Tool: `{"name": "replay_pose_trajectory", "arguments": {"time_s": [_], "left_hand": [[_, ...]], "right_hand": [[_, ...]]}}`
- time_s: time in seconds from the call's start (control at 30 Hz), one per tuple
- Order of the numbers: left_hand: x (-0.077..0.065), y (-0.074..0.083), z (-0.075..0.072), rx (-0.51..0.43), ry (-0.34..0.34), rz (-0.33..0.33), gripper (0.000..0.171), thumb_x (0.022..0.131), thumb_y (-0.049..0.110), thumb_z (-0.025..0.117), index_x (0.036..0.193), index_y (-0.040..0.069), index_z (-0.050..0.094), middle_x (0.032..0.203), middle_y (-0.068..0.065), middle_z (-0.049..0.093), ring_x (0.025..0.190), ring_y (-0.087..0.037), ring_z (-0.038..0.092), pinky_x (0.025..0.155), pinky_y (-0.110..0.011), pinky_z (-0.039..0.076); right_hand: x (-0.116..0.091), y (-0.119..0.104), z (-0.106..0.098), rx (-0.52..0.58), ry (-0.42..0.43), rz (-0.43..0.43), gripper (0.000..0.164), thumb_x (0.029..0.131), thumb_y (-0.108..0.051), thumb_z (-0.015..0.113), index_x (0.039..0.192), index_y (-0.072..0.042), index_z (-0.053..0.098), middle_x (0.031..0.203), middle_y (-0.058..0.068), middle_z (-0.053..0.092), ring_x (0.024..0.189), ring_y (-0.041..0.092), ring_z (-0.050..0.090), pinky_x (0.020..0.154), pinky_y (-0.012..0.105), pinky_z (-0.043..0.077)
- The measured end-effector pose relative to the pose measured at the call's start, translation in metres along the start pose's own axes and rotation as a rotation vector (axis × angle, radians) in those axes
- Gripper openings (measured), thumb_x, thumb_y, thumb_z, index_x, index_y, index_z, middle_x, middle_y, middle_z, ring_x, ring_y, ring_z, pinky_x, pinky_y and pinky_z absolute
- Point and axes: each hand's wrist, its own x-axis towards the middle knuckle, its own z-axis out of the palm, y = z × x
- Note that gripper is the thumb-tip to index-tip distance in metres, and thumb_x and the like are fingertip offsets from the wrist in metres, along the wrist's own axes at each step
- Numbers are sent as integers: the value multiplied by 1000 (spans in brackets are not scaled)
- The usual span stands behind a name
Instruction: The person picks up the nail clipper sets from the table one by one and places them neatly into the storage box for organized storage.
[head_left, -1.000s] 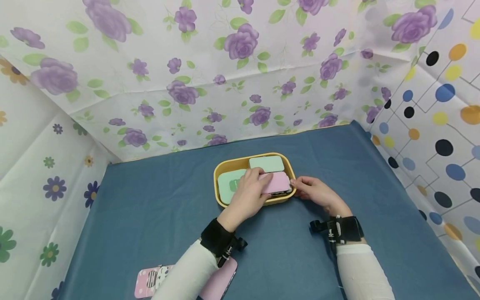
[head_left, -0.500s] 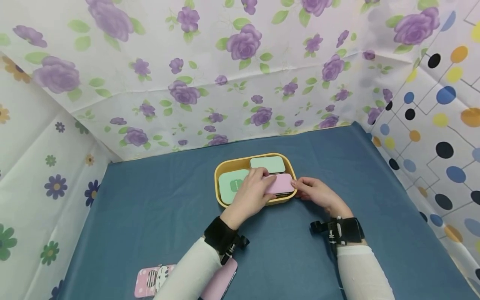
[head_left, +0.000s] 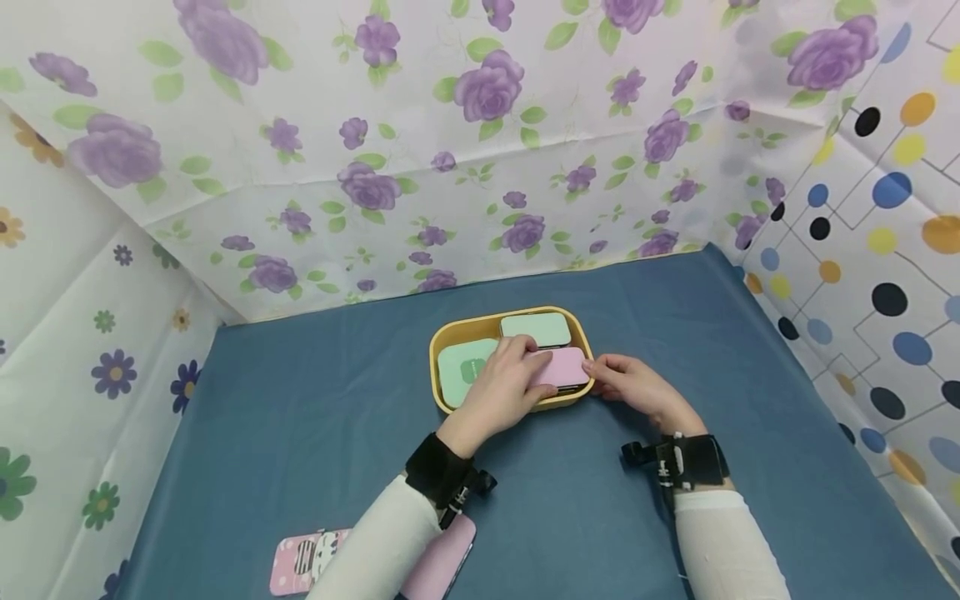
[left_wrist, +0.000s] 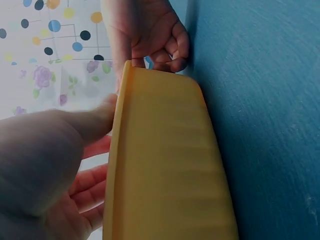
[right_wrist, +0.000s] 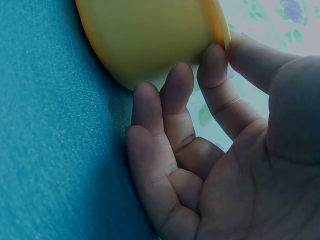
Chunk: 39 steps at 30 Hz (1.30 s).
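Observation:
A yellow plastic basket (head_left: 436,383) stands on the blue tabletop. Inside it lie a large mint-green case (head_left: 453,371) on the left, a smaller mint-green case (head_left: 536,328) at the back right and a pink rounded case (head_left: 564,367) with a dark edge at the front right. My left hand (head_left: 501,385) reaches over the front rim and holds the pink case, index finger on top and thumb at its near edge. At the right end, my right hand (head_left: 630,385) pinches the basket rim; the right wrist view shows thumb and index finger (right_wrist: 214,65) either side of it.
Two flat pink things lie near the front edge, partly under my left sleeve: one with a cartoon print (head_left: 291,565), one plain pink with a dark edge (head_left: 447,557). Patterned cloth walls (head_left: 480,183) enclose the blue surface at the back and both sides.
The pink case has slid slightly right in the basket and now lies flush toward the right end, my left hand moving a little with it. My right hand stays at the rim.

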Motion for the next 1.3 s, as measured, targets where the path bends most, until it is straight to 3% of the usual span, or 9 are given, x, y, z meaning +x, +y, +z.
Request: {"name": "replay_pose_trajectory", "arguments": {"time_s": [0.3,0.57,0.77,1.07,1.3], "left_hand": [[-12,-1,-4,-71,6,6,50,106,37,70,148,10,65,139,-12,57,123,-27,52,106,-41,45],[-50,5,-27,-154,48,41,50,105,35,71,149,13,63,150,-14,51,139,-32,47,113,-50,41],[-78,2,-36,-173,69,47,50,104,31,74,149,12,63,146,-14,54,131,-32,51,108,-50,44],[-125,-5,-29,-176,42,-16,48,100,30,80,143,12,67,138,-8,55,124,-26,52,100,-48,47],[-149,-8,-28,-200,110,-151,47,95,25,85,138,12,69,142,-12,50,132,-34,44,104,-59,40]], "right_hand": [[-1,-1,2,19,-6,0,41,108,-50,62,104,-10,68,107,8,67,105,26,64,91,36,54],[-2,-3,1,-6,3,9,45,107,-52,64,104,-8,68,107,11,68,104,26,65,91,34,54],[-4,-6,-2,-21,8,6,46,107,-53,64,105,-7,67,107,11,67,104,26,65,91,34,54],[-3,-3,0,-13,3,22,46,106,-53,64,106,-7,67,107,10,67,105,26,65,91,34,54],[-1,-3,0,-6,-4,9,44,107,-52,63,105,-8,67,108,11,68,105,27,64,92,35,53]]}}
